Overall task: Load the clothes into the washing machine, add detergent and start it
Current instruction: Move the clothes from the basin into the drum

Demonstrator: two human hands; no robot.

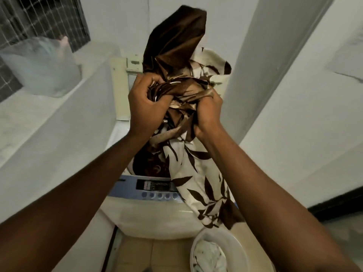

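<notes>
A clear plastic bag (pixel 42 63) sits on the white ledge (pixel 29 118). Left hand (pixel 144 107) and right hand (pixel 208 112) both clench the cream-and-brown leaf-print cloth (pixel 198 165) — bunched above the top-loading washing machine (pixel 149 203) — its tail draped over the blue control panel (pixel 137 190).

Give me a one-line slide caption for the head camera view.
Left hand and right hand bunch a leaf-print cloth over the open washing machine, white basin nearby.

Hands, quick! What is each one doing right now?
Left hand: closed, gripping the cloth.
Right hand: closed, gripping the same cloth.
</notes>
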